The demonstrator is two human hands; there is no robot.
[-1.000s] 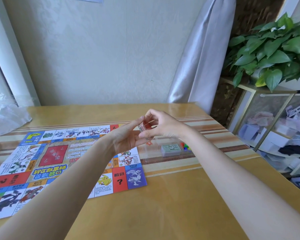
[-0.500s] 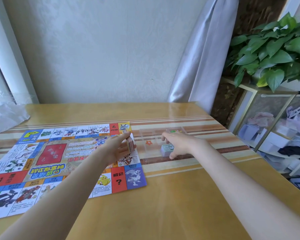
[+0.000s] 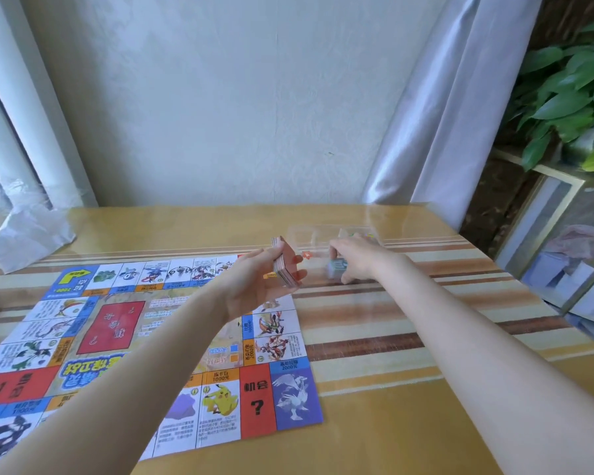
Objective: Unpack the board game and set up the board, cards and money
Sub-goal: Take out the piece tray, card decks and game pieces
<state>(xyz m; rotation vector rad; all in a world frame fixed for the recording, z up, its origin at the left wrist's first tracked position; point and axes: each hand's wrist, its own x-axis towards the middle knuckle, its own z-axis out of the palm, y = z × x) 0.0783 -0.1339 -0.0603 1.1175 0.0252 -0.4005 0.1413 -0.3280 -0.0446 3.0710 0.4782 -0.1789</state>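
Head view: left hand (image 3: 254, 286) grips card deck (image 3: 283, 265); right hand (image 3: 357, 258) pinches money stack (image 3: 336, 269); board (image 3: 124, 337) reads "1000元".

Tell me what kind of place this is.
Probably a room in a home. A wooden table stands against a plain wall between pale curtains, a leafy houseplant sits on a glass-fronted cabinet of household items, and a game board lies unfolded.

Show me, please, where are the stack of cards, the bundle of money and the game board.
stack of cards (image 3: 286, 267), head view, red top card.
bundle of money (image 3: 336, 269), head view, visible end.
game board (image 3: 117, 325), head view, red centre panel.
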